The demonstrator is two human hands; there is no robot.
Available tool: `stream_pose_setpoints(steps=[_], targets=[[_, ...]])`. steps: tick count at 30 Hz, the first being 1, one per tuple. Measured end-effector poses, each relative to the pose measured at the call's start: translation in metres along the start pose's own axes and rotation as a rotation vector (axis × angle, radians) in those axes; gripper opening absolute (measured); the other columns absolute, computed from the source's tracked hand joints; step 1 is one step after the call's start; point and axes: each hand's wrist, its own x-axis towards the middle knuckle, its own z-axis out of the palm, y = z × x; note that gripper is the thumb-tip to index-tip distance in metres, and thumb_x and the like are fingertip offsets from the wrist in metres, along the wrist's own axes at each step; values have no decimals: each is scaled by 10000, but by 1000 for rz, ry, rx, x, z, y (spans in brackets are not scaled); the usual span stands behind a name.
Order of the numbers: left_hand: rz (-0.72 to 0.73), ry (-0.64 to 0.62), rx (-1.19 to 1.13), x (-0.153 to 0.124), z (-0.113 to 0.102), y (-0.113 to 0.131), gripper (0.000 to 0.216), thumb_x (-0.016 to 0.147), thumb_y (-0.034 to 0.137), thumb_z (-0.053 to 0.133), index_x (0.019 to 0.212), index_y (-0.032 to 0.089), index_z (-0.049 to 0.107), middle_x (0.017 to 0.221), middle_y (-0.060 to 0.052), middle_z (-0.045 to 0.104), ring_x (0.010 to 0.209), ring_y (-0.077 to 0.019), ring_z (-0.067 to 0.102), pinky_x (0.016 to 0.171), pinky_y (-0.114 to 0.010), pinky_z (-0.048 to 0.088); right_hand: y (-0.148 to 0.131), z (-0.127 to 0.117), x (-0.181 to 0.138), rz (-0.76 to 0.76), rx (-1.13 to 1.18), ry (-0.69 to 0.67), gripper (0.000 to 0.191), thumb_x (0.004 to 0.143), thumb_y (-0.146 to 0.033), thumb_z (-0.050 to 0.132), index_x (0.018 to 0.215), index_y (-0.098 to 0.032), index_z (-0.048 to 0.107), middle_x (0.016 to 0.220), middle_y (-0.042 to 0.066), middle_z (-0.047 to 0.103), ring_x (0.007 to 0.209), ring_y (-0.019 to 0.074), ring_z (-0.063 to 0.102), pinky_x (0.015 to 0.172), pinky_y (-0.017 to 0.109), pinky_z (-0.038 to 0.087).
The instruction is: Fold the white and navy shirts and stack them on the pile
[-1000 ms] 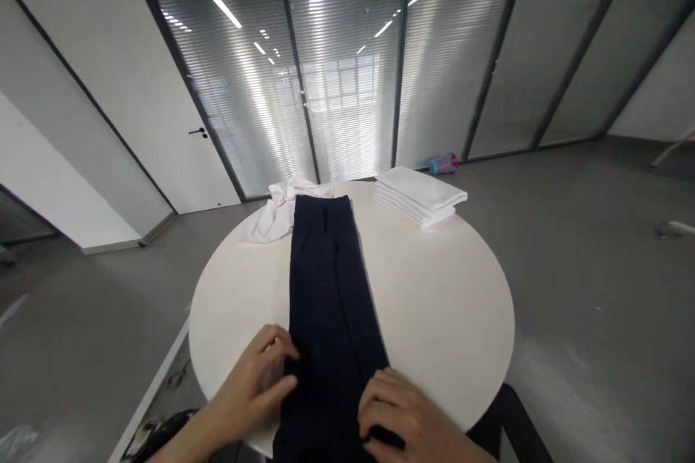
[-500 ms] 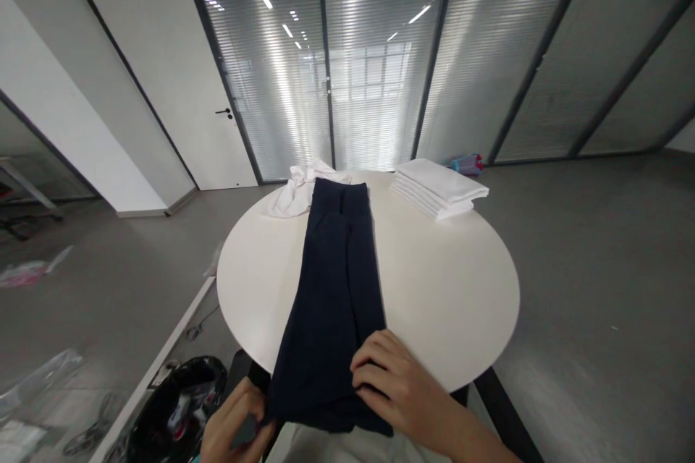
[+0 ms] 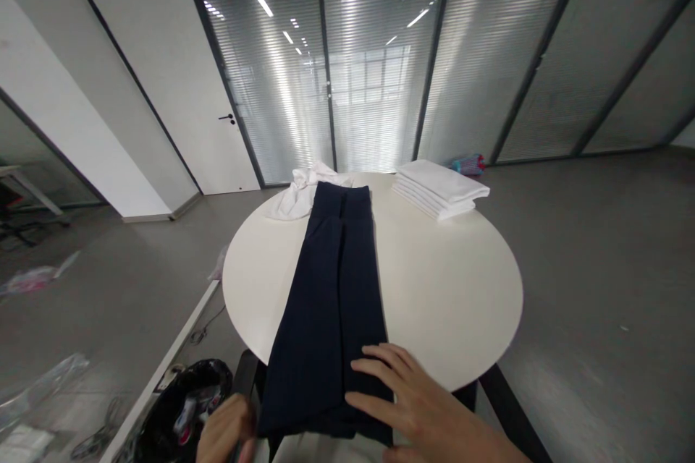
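Observation:
A pair of dark navy trousers (image 3: 326, 304) lies lengthwise over a round white table (image 3: 445, 289), its waistband at the far end. The leg ends hang over the near edge, toward my lap. My right hand (image 3: 405, 398) rests on the right leg near the hems, fingers spread. Just left of the lower left corner of the trousers is my left hand (image 3: 228, 425), blurred, its fingers mostly hidden; whether it holds the cloth cannot be made out.
A crumpled white cloth (image 3: 296, 199) lies at the table's far left, partly behind the waistband. A folded white stack (image 3: 439, 188) sits at the far right. Below left stands a black-lined bin (image 3: 157, 412) with rubbish. Clear plastic (image 3: 48, 383) lies on the floor.
My right hand's fingers have spread from a curled grip on the trousers. My left hand has shifted slightly left and down. The gap between the trouser legs is straighter.

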Motion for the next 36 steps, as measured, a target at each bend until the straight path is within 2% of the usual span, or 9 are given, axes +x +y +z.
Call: stream_pose_setpoints(steps=[4, 8, 10, 12, 15, 22, 29, 33, 36], targets=[[128, -162, 55, 56, -22, -3, 475, 932, 108, 443, 1364, 281, 539, 1234, -107, 685, 1228, -274, 611, 970, -448, 538, 6, 10, -10, -39, -165, 98, 524, 937, -74, 546, 1436, -235, 534, 1415, 108, 597, 1404, 255, 446, 1137, 488, 407], [444, -698, 155, 95, -20, -2, 718, 900, 472, 629, 1542, 276, 375, 1569, -138, 425, 1458, -353, 374, 1173, -571, 313, 15, 10, -17, -134, -212, 71, 421, 979, -64, 467, 1364, -179, 595, 1393, 107, 623, 1413, 229, 454, 1147, 459, 422], [533, -807, 180, 100, -14, -1, 910, 790, 544, 755, 1558, 275, 347, 1587, -141, 393, 1461, -355, 369, 1196, -566, 273, 19, 7, -21, -130, -229, 62, 427, 976, -57, 461, 1361, -179, 598, 1389, 101, 628, 1407, 224, 463, 1134, 447, 440], [573, -789, 219, 101, -9, -1, 860, 801, 325, 804, 1542, 311, 369, 1583, -109, 409, 1463, -314, 379, 1206, -524, 283, 19, 5, -24, -118, -248, 53, 446, 962, -43, 464, 1363, -185, 598, 1393, 97, 625, 1398, 228, 476, 1111, 443, 465], [632, -719, 231, 102, -8, -2, 709, 888, 51, 650, 1481, 382, 446, 1552, -35, 467, 1458, -242, 399, 1201, -455, 325, 17, 6, -25, -117, -275, 82, 459, 933, -16, 467, 1336, -175, 617, 1385, 108, 630, 1383, 245, 493, 1086, 466, 480], [657, -763, 154, 113, -13, -6, 559, 958, 115, 521, 1472, 331, 470, 1524, -44, 505, 1463, -254, 387, 1195, -460, 331, 12, 9, -26, -140, -209, 158, 475, 882, -25, 508, 1302, -208, 635, 1338, 121, 658, 1407, 259, 461, 1164, 568, 345], [750, -732, 171, 106, -11, -16, 532, 967, 136, 469, 1474, 297, 477, 1592, -65, 407, 1500, -308, 297, 1175, -521, 335, -2, 11, -28, -122, 80, 273, 319, 925, -44, 541, 1172, -212, 655, 1100, 51, 750, 1337, 217, 520, 1186, 513, 325], [751, -708, 165, 104, -10, -15, 543, 952, 109, 466, 1466, 285, 490, 1591, -77, 405, 1500, -324, 292, 1171, -547, 331, -18, 13, -25, -6, 201, 367, 406, 855, 36, 507, 1092, -238, 688, 1006, 55, 702, 1133, 194, 606, 997, 400, 507], [736, -700, 169, 102, -11, -14, 548, 953, 99, 477, 1469, 283, 481, 1586, -79, 413, 1490, -309, 318, 1174, -538, 339, -27, 16, -26, 75, 168, 377, 503, 807, 68, 483, 1135, -243, 704, 987, 78, 623, 989, 176, 611, 829, 316, 555]])
